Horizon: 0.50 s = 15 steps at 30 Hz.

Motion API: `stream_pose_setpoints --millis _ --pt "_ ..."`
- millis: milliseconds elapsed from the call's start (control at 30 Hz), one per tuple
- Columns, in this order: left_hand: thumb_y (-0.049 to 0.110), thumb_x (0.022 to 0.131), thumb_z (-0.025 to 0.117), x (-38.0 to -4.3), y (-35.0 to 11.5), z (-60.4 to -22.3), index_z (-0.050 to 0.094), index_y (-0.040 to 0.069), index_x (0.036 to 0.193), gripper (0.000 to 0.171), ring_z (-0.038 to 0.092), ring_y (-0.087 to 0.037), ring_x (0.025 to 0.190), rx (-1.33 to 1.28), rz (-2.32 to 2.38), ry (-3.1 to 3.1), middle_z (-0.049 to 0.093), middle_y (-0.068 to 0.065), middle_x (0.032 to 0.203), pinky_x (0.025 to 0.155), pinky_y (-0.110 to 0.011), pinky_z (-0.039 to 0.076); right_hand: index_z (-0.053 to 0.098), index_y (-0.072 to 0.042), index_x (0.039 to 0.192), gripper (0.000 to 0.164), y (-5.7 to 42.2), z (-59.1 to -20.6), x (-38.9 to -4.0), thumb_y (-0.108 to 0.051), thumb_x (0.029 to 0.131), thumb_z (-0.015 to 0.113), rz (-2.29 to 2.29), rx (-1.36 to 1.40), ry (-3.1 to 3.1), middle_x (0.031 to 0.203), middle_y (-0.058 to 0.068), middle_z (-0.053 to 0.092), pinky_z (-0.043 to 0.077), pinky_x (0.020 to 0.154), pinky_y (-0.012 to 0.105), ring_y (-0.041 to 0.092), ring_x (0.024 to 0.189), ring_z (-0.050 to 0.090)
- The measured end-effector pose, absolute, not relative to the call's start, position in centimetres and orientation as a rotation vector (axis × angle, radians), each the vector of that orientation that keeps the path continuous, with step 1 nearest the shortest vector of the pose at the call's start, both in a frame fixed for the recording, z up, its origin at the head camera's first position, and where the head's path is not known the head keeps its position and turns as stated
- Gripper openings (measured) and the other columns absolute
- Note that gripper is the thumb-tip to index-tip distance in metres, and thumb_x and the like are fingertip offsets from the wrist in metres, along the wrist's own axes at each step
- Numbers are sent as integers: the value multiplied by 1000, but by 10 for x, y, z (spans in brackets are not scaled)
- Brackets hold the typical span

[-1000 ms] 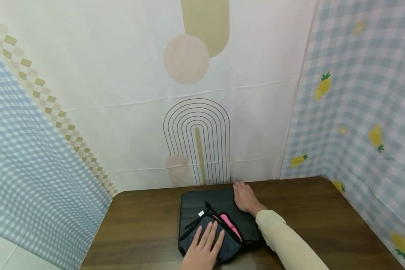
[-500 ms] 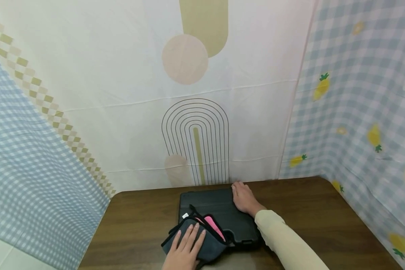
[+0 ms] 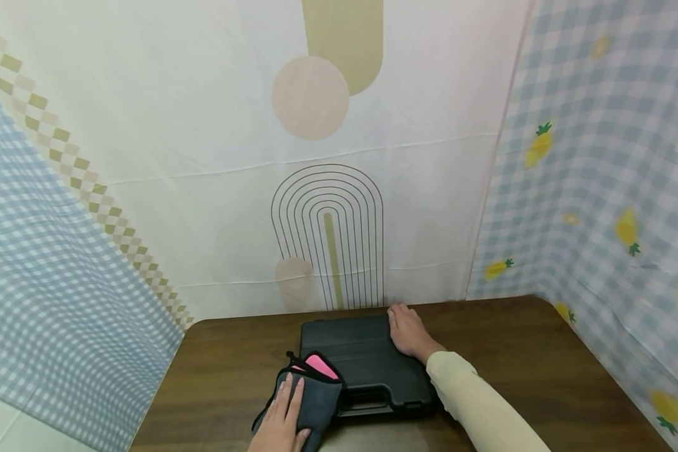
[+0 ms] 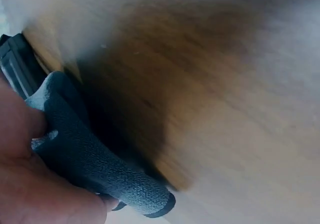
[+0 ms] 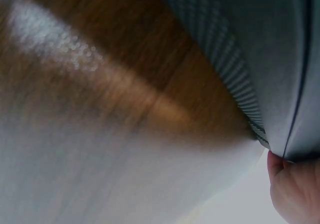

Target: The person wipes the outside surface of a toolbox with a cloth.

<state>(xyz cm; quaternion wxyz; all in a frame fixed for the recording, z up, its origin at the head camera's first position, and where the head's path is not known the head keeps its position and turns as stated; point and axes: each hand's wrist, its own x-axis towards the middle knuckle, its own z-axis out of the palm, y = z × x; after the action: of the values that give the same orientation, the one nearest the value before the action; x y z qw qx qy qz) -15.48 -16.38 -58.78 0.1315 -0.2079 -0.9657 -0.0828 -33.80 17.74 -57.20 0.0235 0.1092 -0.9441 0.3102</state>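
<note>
My left hand (image 3: 282, 411) holds a dark blue-grey zip pouch (image 3: 323, 398) with black trim, its fingers laid along the top face. The pouch's mouth gapes, showing pink inside, and it overlaps the case's near left corner in the head view. Its dark fabric (image 4: 85, 149) fills the space beside the hand in the left wrist view. A black plastic hard case (image 3: 350, 351) lies closed on the table, with its handle toward me. At the far right corner my right hand (image 3: 409, 331) grips the case, fingers bent over the far edge; the right wrist view shows fingertips at the seam.
The brown wooden table (image 3: 497, 351) reaches back to a white printed cloth (image 3: 220, 238). Blue gingham cloths hang along the left (image 3: 62, 270) and the right (image 3: 587, 163).
My left hand has slid the pouch left and toward me, turning it and uncovering the case's handle. My right hand stays at the case's far right corner.
</note>
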Motion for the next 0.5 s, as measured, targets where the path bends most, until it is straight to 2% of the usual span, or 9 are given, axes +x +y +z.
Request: stream_pose_setpoints --millis 200,333,433,500 --pt "41 99 72 -158 -167 -592 18 13 170 94 62 -39 138 -608 -301 -2805 47 -27 162 101 -52 59 59 2 137 41 177 -572 -339 -23 118 33 959 329 -2926 141 25 58 42 115 64 47 134 53" --pt "38 105 64 -160 -168 -590 24 1 164 80 61 -45 137 -597 -582 -2867 42 -33 163 100 -59 58 60 1 135 40 176 -572 -339 -23 118 33 955 331 -2926 139 24 59 43 114 63 46 132 54" --pt "36 111 55 -163 -167 -585 22 -4 164 74 49 -54 146 -543 -975 -2915 30 -37 168 106 -70 50 60 1 134 39 176 -571 -338 -23 118 33 959 334 -2929 137 23 59 43 112 63 46 130 54" --pt "36 113 51 -168 -167 -584 20 -3 167 74 39 -58 152 -489 -1190 -2896 26 -36 170 111 -74 44 60 1 134 39 177 -571 -337 -23 118 33 959 334 -2934 137 23 59 44 112 63 46 131 54"
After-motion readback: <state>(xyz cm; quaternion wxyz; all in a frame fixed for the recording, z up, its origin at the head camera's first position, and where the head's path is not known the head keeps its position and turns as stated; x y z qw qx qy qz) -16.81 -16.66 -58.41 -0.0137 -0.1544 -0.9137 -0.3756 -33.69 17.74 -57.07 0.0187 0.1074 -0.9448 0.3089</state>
